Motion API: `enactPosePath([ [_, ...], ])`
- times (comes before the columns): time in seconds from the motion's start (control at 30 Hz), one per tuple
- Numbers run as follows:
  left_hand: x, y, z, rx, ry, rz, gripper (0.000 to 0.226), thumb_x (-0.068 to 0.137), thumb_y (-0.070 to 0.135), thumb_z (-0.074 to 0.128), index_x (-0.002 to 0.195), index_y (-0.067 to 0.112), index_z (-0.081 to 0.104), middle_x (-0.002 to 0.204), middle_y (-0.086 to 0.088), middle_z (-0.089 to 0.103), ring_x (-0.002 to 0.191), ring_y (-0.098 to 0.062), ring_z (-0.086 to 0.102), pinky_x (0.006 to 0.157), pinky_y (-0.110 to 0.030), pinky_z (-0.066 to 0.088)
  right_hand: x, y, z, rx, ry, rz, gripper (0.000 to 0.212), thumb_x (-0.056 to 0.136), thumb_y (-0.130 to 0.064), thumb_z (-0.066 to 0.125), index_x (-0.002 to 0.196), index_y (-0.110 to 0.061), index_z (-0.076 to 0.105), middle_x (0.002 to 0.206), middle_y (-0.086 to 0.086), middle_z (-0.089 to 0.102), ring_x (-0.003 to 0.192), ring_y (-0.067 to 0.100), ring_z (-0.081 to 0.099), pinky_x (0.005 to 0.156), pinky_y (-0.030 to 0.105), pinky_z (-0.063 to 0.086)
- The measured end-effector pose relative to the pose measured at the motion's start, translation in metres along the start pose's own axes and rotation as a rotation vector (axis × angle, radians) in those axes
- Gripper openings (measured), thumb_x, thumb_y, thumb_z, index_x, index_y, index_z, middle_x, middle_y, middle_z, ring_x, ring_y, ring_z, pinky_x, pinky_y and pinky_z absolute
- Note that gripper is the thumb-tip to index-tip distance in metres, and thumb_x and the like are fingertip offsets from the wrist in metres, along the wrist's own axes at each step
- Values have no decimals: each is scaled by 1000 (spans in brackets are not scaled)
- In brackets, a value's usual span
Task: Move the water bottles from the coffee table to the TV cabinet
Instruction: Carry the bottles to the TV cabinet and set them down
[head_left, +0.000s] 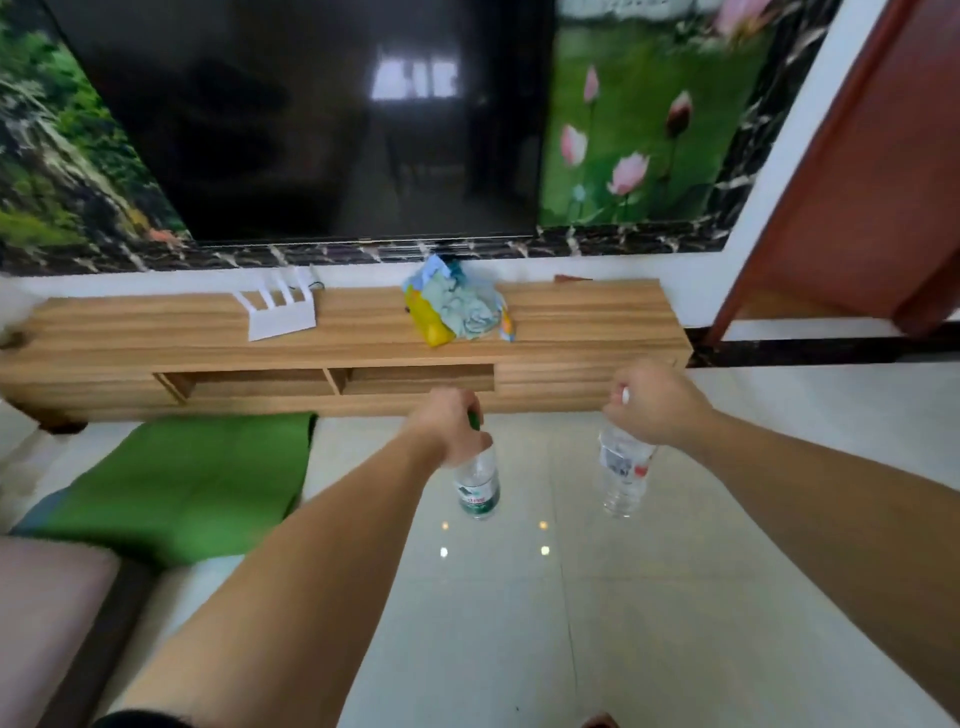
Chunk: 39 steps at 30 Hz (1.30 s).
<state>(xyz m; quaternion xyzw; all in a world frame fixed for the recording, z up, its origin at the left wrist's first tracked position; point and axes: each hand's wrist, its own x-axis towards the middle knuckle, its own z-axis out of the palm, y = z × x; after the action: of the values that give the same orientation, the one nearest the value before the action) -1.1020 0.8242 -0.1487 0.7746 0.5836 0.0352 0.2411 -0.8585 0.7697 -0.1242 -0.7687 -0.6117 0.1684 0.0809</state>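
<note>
Your left hand (451, 428) is closed around the neck of a clear bottle with a green cap and green label (478, 486). Your right hand (655, 402) is closed over the top of a second clear bottle with a white cap and a red-and-white label (623, 475). Both bottles hang upright over the glossy pale tile floor (649, 597), well apart from each other, short of the TV cabinet (587, 332).

Cabinet: long, low, wood-grain, flat top, two open shelf slots along its front. On top, a white router (280, 314) with upright antennas sits left of centre; a crumpled heap of yellow and pale blue bags or cloth (457, 312) sits at the middle. Bare wood shows between them and from the heap to the right end.

A dark TV screen (337, 119) hangs above the cabinet. A green mat (192, 483) lies on the floor to your left, touching the cabinet's base; a pinkish cushioned seat (47, 613) fills the lower left corner. A reddish-brown door (872, 182) stands to the right. Open tile lies ahead of both hands.
</note>
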Motion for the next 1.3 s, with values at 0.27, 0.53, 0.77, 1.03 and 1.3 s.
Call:
enactPosePath([
  [0.27, 56, 82, 18, 60, -61, 216, 18, 69, 29, 68, 83, 21, 63, 94, -4, 63, 82, -22, 57, 66, -28, 47, 4, 81, -35, 91, 24, 86, 4, 77, -21, 63, 77, -18, 62, 87, 0, 59, 79, 21, 59, 69, 35, 51],
  [0.53, 101, 110, 24, 63, -44, 262, 22, 69, 32, 69, 87, 23, 60, 93, -1, 60, 81, -20, 56, 64, -29, 46, 40, 119, -64, 7, 26, 79, 7, 77, -20, 59, 79, -16, 64, 86, 6, 59, 79, 25, 62, 73, 41, 56],
  [0.77, 164, 112, 20, 86, -17, 217, 20, 71, 33, 67, 83, 18, 62, 86, 0, 58, 77, -20, 54, 62, -27, 45, 102, 127, -77, -54, 5, 69, 7, 80, -23, 56, 76, -22, 61, 86, -1, 56, 72, 21, 60, 63, 35, 52],
  [1.03, 295, 102, 18, 107, -90, 196, 22, 71, 34, 69, 86, 19, 64, 86, 0, 58, 77, -20, 56, 63, -28, 48, 233, 123, -82, -49, -103, -23, 6, 81, -27, 64, 79, -25, 59, 89, -8, 52, 80, 16, 57, 66, 29, 48],
  [1.3, 443, 109, -1, 71, -160, 220, 14, 67, 26, 68, 76, 23, 58, 85, 0, 59, 75, -21, 56, 61, -26, 44, 361, 128, -88, -98, -216, 52, 5, 79, -21, 62, 78, -20, 57, 91, -2, 53, 68, 10, 50, 54, 22, 38],
])
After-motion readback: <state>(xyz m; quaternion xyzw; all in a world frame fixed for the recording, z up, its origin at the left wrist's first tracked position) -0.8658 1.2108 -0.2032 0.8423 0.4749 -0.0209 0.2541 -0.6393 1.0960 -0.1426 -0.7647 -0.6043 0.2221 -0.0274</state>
